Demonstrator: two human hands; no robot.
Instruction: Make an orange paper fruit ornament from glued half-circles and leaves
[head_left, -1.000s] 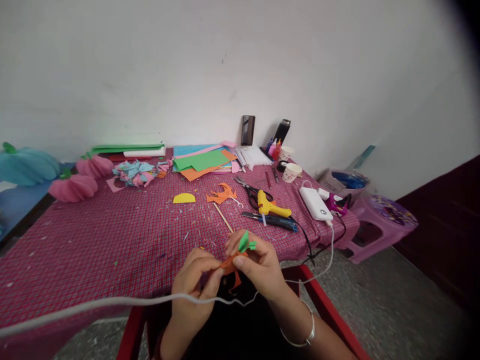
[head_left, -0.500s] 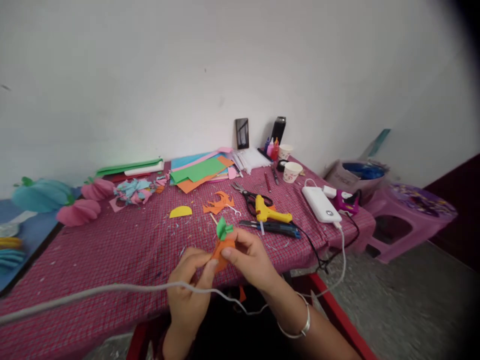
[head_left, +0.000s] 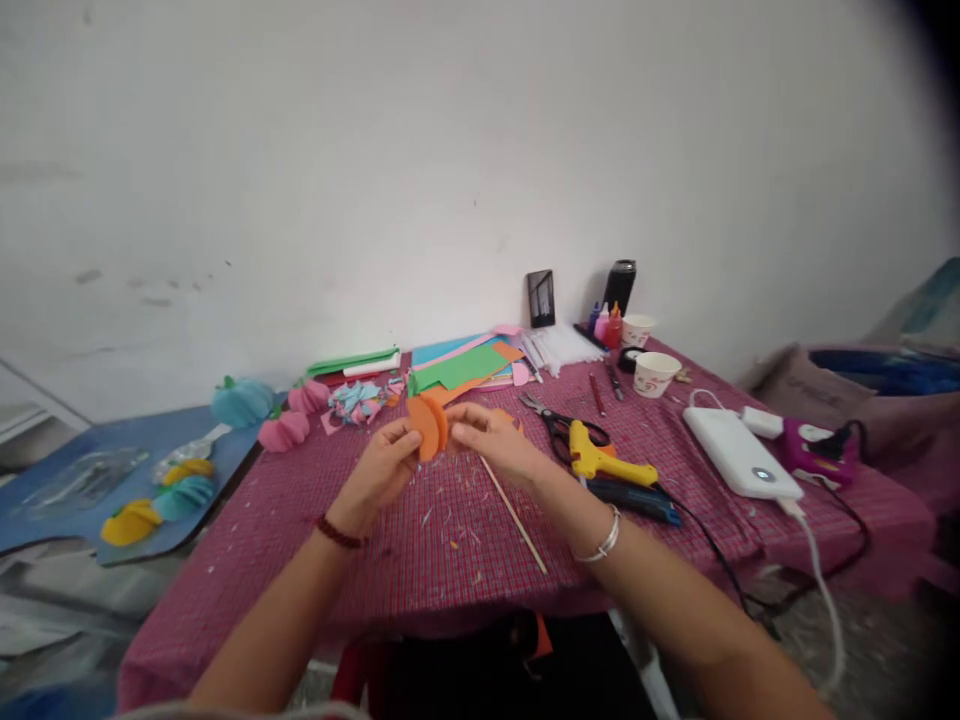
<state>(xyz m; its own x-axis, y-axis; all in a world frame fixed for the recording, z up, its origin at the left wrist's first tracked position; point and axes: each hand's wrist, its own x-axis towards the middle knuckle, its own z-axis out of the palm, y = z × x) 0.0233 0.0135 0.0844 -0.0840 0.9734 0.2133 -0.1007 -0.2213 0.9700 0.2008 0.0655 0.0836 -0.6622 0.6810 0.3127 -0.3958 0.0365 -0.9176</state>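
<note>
— Plain white wall (head_left: 450, 150) at the back, red checked cloth (head_left: 420, 590) over the table. Where's the workpiece?

— Raised over the cloth, in front of the stacked coloured paper sheets (head_left: 457, 370): one orange layered paper piece with rounded leaves (head_left: 426, 425). Sits between the two hands.

— Hand state?

— Left hand (head_left: 384, 458) grips it, thumb pressed on the near face. Right hand (head_left: 491, 437) is half curled at the opposite edge. Can't tell if its fingers pinch a leaf or only rest there.

— How far along?

— Part-done, I'd say. Leaves look cut and joined into one body, with a gap showing between them on the right. Green bit (head_left: 411, 384) shows at its upper left; can't tell if it's an attached stem or paper behind.

— What's left?

— Ribbed pink paper pumpkins (head_left: 284, 431) at left are fully round; no full round visible on the orange one. So opening out and shaping look incomplete. Yellow glue gun (head_left: 611, 466), black-handled scissors (head_left: 551, 417) and blue-and-black cutter (head_left: 637, 502) lie to the right, no hand on them. Thin wooden stick (head_left: 517, 520) lies loose on the cloth too.
</note>
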